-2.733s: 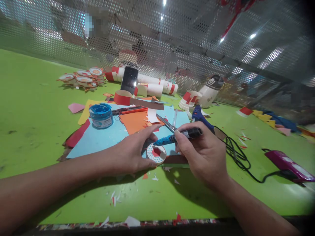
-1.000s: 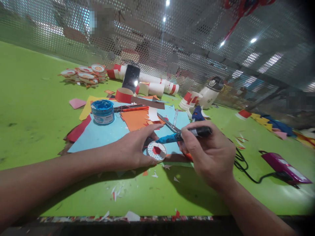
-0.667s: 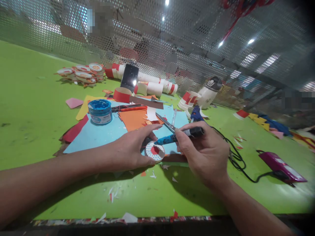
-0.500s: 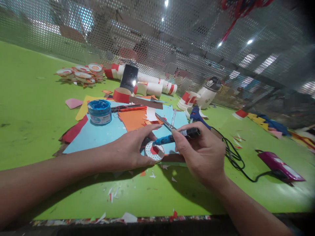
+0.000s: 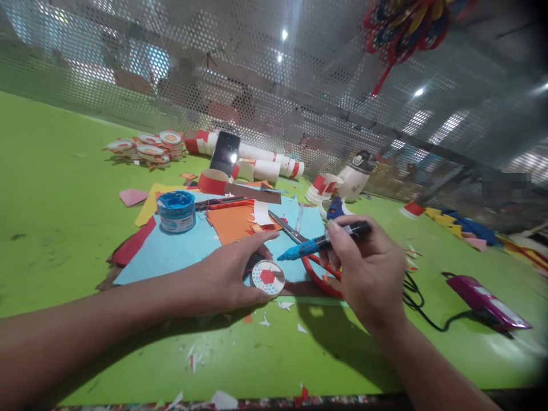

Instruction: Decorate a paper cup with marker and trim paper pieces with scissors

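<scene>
My left hand (image 5: 233, 271) grips a small round disc (image 5: 262, 285) between thumb and fingers, just above the paper. The disc is white with a red hexagon in its middle and blue dots over part of it. In my right hand (image 5: 370, 271) is a black marker pen (image 5: 359, 229) whose front end is smeared with blue paint. Its tip points left and sits a little above and right of the disc, apart from it. Scissors (image 5: 312, 275) with red handles lie under my right hand, partly hidden. Left of them stands an open jar of blue paint (image 5: 176, 220).
Light blue paper (image 5: 149, 257) and orange paper (image 5: 226, 225) cover the green table (image 5: 64, 240). Behind are a phone (image 5: 225, 151), white and red tubes (image 5: 257, 155), and stacked discs (image 5: 149, 149). A blue glue gun (image 5: 335, 208) and a purple corded device (image 5: 483, 299) lie to the right.
My right hand has drawn the marker pen back to the right, off the disc, uncovering the red scissor handles. The view has tilted up slightly. My left hand still holds the disc.
</scene>
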`<state>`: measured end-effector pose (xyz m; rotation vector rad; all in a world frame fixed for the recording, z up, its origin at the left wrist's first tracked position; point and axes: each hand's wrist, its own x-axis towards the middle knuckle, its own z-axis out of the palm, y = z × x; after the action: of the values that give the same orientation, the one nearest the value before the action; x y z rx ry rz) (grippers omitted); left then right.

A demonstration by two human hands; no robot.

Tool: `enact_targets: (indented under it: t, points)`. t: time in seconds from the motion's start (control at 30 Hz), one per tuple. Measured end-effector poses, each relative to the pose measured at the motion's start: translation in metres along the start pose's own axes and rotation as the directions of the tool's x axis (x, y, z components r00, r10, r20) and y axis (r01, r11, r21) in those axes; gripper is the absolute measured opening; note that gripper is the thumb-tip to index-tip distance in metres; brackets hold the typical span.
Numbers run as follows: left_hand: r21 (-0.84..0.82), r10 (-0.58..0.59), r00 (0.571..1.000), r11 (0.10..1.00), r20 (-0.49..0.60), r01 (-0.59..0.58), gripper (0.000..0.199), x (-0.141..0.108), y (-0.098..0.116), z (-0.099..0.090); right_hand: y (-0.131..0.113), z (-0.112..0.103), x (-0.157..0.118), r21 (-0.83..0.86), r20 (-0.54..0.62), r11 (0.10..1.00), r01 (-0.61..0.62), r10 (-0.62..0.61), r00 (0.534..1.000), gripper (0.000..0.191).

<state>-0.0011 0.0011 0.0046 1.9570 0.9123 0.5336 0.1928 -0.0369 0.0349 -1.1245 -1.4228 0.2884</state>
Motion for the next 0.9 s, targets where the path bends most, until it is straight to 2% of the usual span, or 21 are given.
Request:
enact_targets:
  t: [0.1,0.37,0.53,0.9]
  points:
    - [0.010,0.024,1.000,1.000,-0.017,-0.024,0.086,0.000,-0.002,0.000,-0.001,0.001,-0.002,-0.004,0.059,1.000,-0.006,0.006,0.998,0.012]
    - [0.045,0.062,0.997,0.997,-0.041,-0.061,0.077,0.000,-0.003,0.001,-0.001,0.007,-0.007,-0.070,0.191,0.995,0.070,-0.055,0.980,0.009]
    - [0.027,0.098,0.994,0.995,-0.052,-0.097,0.077,0.001,-0.006,0.002,0.002,0.006,-0.011,-0.111,0.215,0.987,0.114,-0.089,0.973,0.006]
    - [0.073,0.032,0.999,0.997,-0.024,-0.030,0.073,0.001,-0.001,0.001,0.004,0.003,-0.013,-0.173,0.254,0.975,0.141,-0.094,0.963,0.008]
